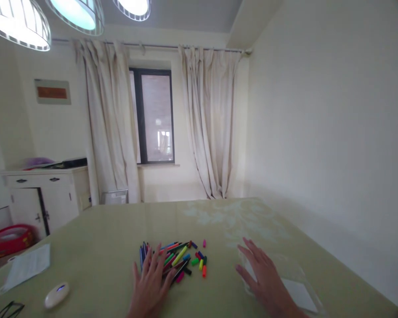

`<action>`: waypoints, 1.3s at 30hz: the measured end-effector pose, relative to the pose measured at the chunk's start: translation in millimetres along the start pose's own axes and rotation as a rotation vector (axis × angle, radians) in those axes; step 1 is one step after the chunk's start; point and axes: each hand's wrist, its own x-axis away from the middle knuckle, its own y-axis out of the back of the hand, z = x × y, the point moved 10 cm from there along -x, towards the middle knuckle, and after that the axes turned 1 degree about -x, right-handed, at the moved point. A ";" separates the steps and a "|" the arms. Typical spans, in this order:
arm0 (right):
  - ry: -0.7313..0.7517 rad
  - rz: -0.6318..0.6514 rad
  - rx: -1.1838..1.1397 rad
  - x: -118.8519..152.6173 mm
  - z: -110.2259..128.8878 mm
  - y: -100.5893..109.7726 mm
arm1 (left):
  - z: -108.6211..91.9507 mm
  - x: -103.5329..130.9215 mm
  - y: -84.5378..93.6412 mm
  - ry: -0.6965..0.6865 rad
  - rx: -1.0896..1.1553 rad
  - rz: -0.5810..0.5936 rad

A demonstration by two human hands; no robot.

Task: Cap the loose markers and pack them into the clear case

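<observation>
A loose pile of coloured felt-tip pens (179, 255) lies on the table in front of me. My left hand (151, 282) rests over the pile's near left side, fingers spread, covering some of the pens. Several pen caps (200, 262) in green, red, orange, blue and yellow are scattered at the pile's right, with a pink cap (204, 243) a little apart. To the right, my right hand (260, 276) is open, its fingers stretched out over a clear plastic pouch (298, 269) with a white card (300, 295) in it. Whether the right hand touches the pouch I cannot tell.
The greenish table (109, 247) reaches back towards a curtained window (156, 117) and meets a white wall on the right. At the left are a white oval device (56, 295), a pale sheet (28, 267) and glasses (9, 309). Beyond stands a white cabinet (59, 198) near a red basin (11, 240).
</observation>
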 end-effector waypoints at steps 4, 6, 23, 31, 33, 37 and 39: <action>-0.163 0.153 0.205 34.8 -58.4 -4.6 | -58.4 29.4 20.4 -0.372 -0.013 -0.309; -0.166 0.242 0.219 42.4 -64.0 -18.1 | -102.8 51.5 29.2 -0.628 -0.018 -0.440; 0.127 0.085 0.088 -25.7 78.7 -46.6 | -85.0 -10.5 50.8 -0.189 0.225 -0.316; 0.290 0.052 0.014 -9.9 113.3 -93.1 | 41.8 -12.0 52.1 0.168 0.272 -0.244; 0.296 0.076 0.012 -8.0 110.0 -94.2 | 56.5 -12.0 58.4 0.208 0.181 -0.236; 0.289 0.115 0.012 -7.3 106.6 -94.9 | 48.3 -18.7 48.1 0.180 0.040 -0.126; 0.297 0.122 0.002 -6.4 108.0 -94.7 | 32.7 -21.4 35.6 0.118 0.035 -0.067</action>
